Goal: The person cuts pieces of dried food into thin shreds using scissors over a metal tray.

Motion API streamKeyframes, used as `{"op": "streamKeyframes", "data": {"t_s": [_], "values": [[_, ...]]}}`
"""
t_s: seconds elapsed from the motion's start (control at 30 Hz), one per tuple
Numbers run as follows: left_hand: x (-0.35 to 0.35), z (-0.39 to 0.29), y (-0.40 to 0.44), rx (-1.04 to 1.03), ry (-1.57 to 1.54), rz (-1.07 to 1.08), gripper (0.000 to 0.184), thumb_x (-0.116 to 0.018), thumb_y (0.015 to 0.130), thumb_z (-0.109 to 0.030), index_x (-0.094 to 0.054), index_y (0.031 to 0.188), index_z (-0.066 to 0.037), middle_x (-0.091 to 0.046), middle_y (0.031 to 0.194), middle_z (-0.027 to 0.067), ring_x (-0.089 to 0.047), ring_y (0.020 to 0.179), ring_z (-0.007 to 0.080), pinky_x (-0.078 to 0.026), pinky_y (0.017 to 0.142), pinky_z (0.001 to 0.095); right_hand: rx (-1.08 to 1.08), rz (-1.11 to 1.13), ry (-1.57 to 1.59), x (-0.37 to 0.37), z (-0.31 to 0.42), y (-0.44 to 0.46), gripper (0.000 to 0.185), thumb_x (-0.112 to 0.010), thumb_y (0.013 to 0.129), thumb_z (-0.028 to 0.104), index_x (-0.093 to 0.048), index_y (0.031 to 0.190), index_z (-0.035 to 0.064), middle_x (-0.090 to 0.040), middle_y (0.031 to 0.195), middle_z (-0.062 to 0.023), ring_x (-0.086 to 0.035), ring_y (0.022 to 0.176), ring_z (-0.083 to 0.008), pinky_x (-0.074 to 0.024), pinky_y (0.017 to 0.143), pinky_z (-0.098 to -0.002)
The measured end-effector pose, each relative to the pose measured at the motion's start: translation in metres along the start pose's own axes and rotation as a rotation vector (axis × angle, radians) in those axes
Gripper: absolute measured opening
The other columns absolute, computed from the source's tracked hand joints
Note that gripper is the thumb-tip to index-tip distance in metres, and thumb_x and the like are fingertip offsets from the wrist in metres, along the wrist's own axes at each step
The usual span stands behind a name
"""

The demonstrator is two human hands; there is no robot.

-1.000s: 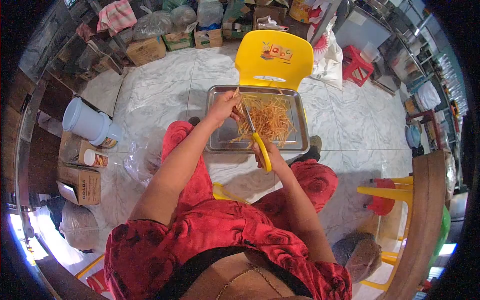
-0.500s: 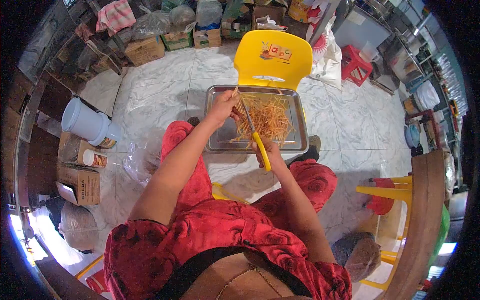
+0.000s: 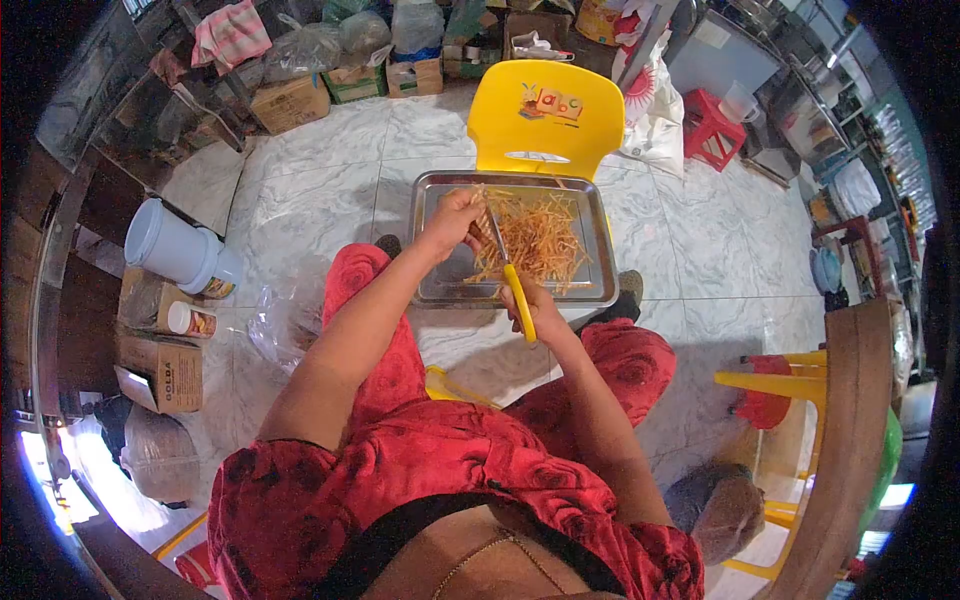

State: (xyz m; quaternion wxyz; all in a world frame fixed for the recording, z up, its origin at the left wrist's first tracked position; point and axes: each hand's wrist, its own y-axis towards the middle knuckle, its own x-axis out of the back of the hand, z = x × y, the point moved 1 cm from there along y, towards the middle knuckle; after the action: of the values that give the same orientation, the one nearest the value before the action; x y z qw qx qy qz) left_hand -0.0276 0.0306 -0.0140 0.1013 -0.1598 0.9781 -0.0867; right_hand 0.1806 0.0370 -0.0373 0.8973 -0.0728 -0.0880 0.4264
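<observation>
My right hand is closed round the yellow handles of a pair of scissors, whose blades point up and away over the tray. Pinched in my left hand is a tan, ribbed, flat piece of dried-looking food; its exact kind I cannot tell. The scissor blades lie against the right side of that piece, but whether they are apart is too small to see. Below both hands, a metal tray bears a loose heap of thin orange-brown strips.
A yellow chair supports the tray's far side. Pale buckets and cardboard boxes stand at the left. At the right are a red stool and a yellow-legged stool. Boxes and bags line the back.
My left hand has come slightly down and towards me with the tan piece. The scissors have shifted slightly left, still in my right hand. The heap looks much the same.
</observation>
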Motion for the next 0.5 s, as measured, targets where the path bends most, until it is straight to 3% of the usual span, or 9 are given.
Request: {"op": "streamKeyframes", "data": {"t_s": [0.3,0.43,0.5], "values": [[-0.002,0.005,0.003,0.019,-0.014,0.034,0.021,-0.043,0.089,-0.017,-0.049,0.105,-0.004,-0.058,0.076,0.007,-0.056,0.048,0.0158,-0.046,0.036,0.0261,-0.101,-0.028,-0.006,0.002,0.005,0.002,0.036,-0.059,0.08,0.04,-0.054,0.08,0.0048,-0.043,0.051,-0.0003,-0.045,0.041,-0.0105,-0.038,0.036,-0.0252],[-0.004,0.001,-0.001,0.034,-0.036,0.021,0.021,-0.043,0.089,-0.017,-0.049,0.104,-0.004,-0.058,0.074,0.0074,-0.056,0.049,0.0159,-0.046,0.036,0.0265,-0.106,-0.046,-0.034,0.003,0.001,0.003,0.038,-0.059,0.079,0.041,-0.055,0.079,0.0036,-0.046,0.051,-0.0032,-0.047,0.042,-0.0143,-0.0393,0.039,-0.0288],[-0.002,0.003,0.0,0.036,-0.044,0.026,0.02,-0.043,0.089,-0.017,-0.049,0.103,-0.004,-0.058,0.074,0.0076,-0.056,0.049,0.016,-0.046,0.036,0.0265,-0.013,-0.028,-0.165,0.006,-0.008,0.008,0.03,-0.058,0.082,0.035,-0.052,0.092,0.0076,-0.043,0.057,0.004,-0.043,0.043,-0.0061,-0.0362,0.036,-0.0216]]}}
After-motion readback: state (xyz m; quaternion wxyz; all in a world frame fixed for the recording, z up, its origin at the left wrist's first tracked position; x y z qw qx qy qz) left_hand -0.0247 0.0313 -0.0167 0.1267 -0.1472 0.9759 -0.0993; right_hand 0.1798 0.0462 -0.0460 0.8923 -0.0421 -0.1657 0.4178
